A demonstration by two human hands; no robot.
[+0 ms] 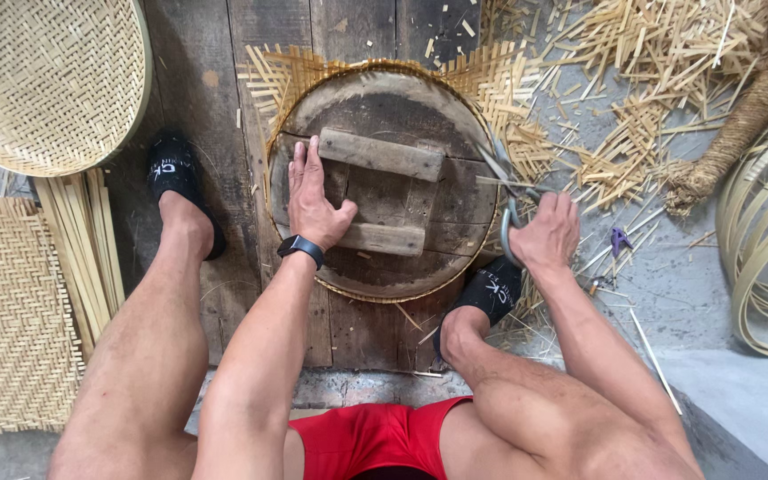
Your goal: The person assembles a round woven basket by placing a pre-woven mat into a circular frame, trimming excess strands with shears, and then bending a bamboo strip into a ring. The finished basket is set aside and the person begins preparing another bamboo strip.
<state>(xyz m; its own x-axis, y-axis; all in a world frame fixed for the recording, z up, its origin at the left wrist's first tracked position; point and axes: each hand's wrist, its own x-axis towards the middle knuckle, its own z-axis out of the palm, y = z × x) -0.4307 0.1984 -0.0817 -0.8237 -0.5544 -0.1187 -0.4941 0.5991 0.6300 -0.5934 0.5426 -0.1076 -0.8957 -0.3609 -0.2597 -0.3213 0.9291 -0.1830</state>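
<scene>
Centrally, the left hand is laid flat, fingers extended, on a round wooden mould and against its two crossbars, with a dark watch worn at the wrist. Just right of the mould, the right hand is closed around the handles of metal shears, whose blades are pointed at the woven bamboo mat pinned under the mould's far right rim. Bamboo offcuts are scattered far right, beside coiled bamboo hoops. A finished woven tray is seen far left, a flat woven sheet nearer.
</scene>
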